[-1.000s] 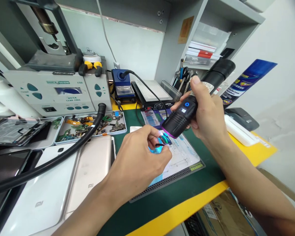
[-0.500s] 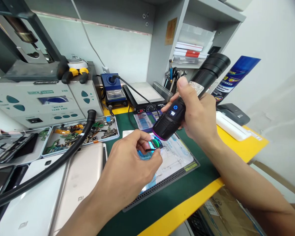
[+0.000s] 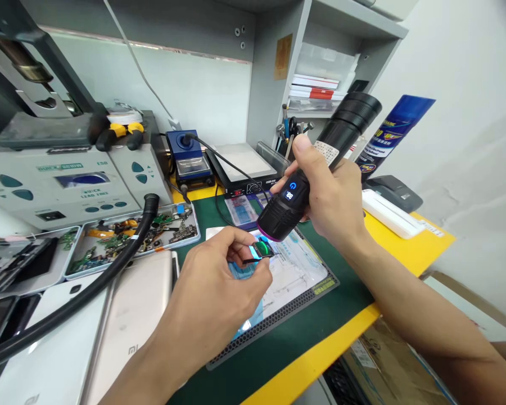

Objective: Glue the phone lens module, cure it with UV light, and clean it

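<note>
My right hand (image 3: 333, 197) is wrapped round a black flashlight (image 3: 283, 216) with a lit power symbol and the digits 88 on its side. Its head, rimmed in purple, points down and to the left. Close under it, my left hand (image 3: 219, 287) pinches a small dark flat piece (image 3: 261, 249) between thumb and fingers. The piece glows green and blue on top; its exact kind I cannot make out. Below both hands lies a work mat (image 3: 295, 295) with a white printed sheet on it.
At the left stand a grey rework station (image 3: 67, 180), a tray (image 3: 197, 233) of circuit boards and several phones (image 3: 139, 304), crossed by a black hose (image 3: 109, 281). Behind are a blue soldering station (image 3: 189, 157) and a heating plate (image 3: 244, 163). A blue spray can (image 3: 392, 135) stands right.
The whole view has shifted slightly, so things appear a little further left. Both hands keep their grips, with the flashlight still over the small piece.
</note>
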`<state>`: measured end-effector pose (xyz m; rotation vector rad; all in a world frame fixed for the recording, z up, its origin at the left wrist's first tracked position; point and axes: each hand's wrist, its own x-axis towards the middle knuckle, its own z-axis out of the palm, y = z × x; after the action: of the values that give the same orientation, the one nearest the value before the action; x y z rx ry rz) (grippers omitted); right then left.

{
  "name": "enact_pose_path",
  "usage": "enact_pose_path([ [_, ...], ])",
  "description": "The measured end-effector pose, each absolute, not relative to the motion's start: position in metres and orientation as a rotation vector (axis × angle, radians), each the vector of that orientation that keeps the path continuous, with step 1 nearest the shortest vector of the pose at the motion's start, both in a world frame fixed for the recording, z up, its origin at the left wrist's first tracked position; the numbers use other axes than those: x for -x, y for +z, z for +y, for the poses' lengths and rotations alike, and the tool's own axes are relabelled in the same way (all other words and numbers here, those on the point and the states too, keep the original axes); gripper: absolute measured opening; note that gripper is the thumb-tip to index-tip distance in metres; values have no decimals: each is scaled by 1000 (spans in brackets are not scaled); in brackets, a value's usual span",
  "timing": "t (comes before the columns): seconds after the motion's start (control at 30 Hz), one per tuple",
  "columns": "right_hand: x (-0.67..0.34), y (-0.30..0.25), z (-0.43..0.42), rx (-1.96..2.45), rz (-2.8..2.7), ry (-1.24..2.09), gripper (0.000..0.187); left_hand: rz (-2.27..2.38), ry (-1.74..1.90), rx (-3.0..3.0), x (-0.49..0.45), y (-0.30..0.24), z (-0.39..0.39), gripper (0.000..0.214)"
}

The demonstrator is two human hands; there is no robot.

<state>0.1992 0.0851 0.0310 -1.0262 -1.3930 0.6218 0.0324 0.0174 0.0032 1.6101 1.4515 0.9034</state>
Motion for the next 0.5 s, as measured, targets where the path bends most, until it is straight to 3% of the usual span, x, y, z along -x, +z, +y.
enact_pose_path([
  [0.5, -205, 41, 89, 947, -1370, 450, 41, 1442, 1017, -1667, -26, 4, 19, 19],
])
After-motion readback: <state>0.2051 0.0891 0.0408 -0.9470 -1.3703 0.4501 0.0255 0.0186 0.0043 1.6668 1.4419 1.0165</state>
